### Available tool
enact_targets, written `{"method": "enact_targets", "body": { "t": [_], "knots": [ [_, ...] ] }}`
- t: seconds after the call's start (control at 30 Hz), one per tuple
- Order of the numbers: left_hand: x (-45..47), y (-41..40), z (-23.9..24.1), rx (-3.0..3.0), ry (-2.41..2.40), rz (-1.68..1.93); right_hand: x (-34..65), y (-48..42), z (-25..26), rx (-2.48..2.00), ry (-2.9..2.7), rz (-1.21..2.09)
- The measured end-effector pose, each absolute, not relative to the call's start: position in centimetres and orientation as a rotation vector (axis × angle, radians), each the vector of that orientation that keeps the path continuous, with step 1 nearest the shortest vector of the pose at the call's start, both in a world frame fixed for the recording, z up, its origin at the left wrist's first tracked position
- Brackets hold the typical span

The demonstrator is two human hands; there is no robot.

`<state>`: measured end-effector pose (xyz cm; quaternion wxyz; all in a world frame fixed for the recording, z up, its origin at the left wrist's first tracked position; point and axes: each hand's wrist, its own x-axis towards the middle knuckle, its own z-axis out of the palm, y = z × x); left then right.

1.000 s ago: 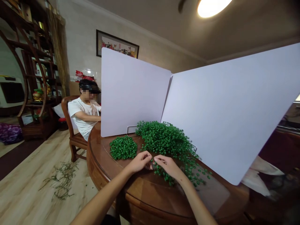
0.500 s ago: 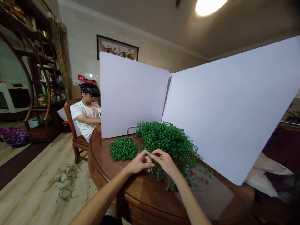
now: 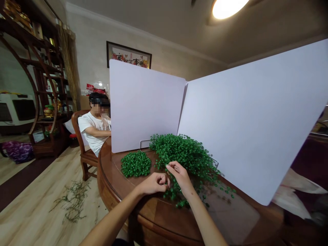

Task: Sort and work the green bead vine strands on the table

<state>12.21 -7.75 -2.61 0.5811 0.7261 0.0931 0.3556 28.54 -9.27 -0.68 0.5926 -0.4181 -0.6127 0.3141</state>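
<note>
My left hand (image 3: 154, 183) is closed, its fingers curled and thumb pressed in, close to the table's front edge. What it grips, if anything, is too small to make out. Just beside it, my right hand (image 3: 179, 175) bends over the near side of a large heap of green plastic plant sprigs (image 3: 181, 150) with small round heads. Thumb and fingertips of that hand come together in a pinch, and whatever lies between them is hidden. To the left of the hands is a smaller pile of loose green heads (image 3: 135, 164).
Two white boards (image 3: 146, 109) stand upright behind the heap on the round wooden table (image 3: 112, 177), with wire stands at their feet. Bare stems (image 3: 73, 201) lie on the floor at left. Another person (image 3: 94, 124) sits on a wooden chair beyond the left board.
My left hand has dropped slightly and curled tighter, coming apart from the right fingertips. My right hand has shifted only a little. The view has moved slightly.
</note>
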Motion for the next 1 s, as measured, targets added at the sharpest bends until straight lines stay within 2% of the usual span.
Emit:
{"method": "enact_targets", "body": {
  "t": [0.13, 0.3, 0.43, 0.6, 1.0],
  "knots": [
    [12.4, -7.9, -2.7, 1.565, 0.203, 0.796, 28.4, -9.6, -0.8, -0.961, -1.369, 0.740],
    [12.4, -8.3, -1.9, 1.502, 0.410, 0.734, 27.8, -9.9, -0.3, -0.978, -1.346, 0.756],
    [12.7, -8.5, -1.6, 1.601, 0.540, 0.856, 27.7, -10.1, -0.1, -0.966, -1.314, 0.856],
    [13.0, -8.2, -1.8, 1.788, 0.535, 0.949, 27.4, -10.4, -0.1, -0.965, -1.326, 0.822],
    [12.6, -7.5, -2.0, 1.590, 0.433, 0.949, 27.4, -11.5, -0.2, -0.946, -1.290, 0.905]
  ]
}}
